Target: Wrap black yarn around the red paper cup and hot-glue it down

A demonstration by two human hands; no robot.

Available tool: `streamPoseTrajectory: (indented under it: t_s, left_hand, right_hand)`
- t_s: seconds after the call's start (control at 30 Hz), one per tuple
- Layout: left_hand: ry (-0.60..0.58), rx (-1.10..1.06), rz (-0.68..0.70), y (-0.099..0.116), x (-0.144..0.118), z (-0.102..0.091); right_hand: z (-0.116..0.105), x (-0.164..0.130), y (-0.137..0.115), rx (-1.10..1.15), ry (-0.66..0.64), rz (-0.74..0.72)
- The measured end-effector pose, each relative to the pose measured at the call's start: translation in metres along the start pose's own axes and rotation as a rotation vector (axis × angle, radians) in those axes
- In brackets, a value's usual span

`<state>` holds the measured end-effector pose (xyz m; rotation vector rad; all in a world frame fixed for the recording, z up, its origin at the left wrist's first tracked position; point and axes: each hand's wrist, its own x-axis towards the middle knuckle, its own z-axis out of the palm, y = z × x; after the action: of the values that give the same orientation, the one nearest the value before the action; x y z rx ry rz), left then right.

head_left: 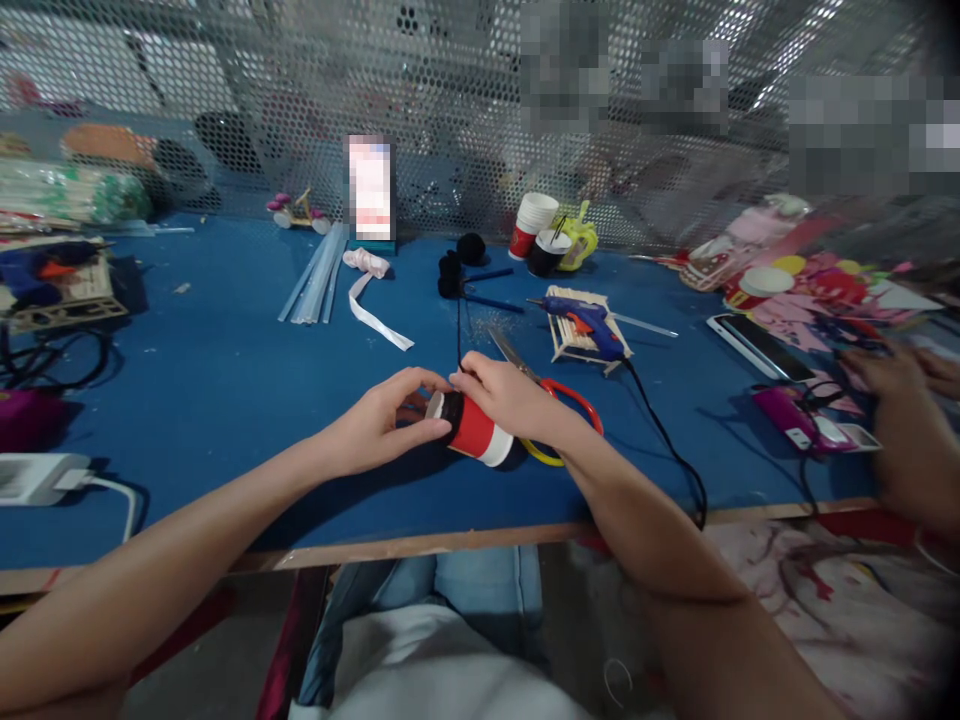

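A red and white paper cup (480, 432) lies tilted on its side just above the table, with black yarn (451, 412) wound around its left end. My left hand (390, 420) is closed on that left end, thumb in front and fingers behind. Over the top of the cup, my right hand (510, 398) pinches the yarn strand with its fingertips, and some of its fingers are hidden. The strand runs back across the table to a black yarn bundle (450, 275). Scissors (574, 400) with red and yellow handles lie beside my right wrist.
A blue glue gun (589, 322) rests on a stick rack, its cord trailing to the front edge. Clear glue sticks (315, 280), white ribbon (375, 318), a phone (371, 190) and stacked cups (532, 225) lie further back. At right, a person's hand (885, 370) is among craft pieces.
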<state>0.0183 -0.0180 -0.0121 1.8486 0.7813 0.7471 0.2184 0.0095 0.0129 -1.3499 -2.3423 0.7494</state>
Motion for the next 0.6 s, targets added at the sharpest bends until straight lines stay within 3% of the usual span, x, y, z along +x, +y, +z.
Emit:
streamPoseTrajectory:
  t_s: [0.3,0.6]
  left_hand:
    - [0.031,0.053,0.088,0.0044,0.0006,0.0012]
    - [0.017,0.179,0.205,0.0042,0.0008,0.0024]
  right_hand:
    - [-0.0032,-0.001,-0.0081,0.038,0.186,-0.088]
    - [-0.0057,-0.0021,-0.0078,0.096,0.241,-0.138]
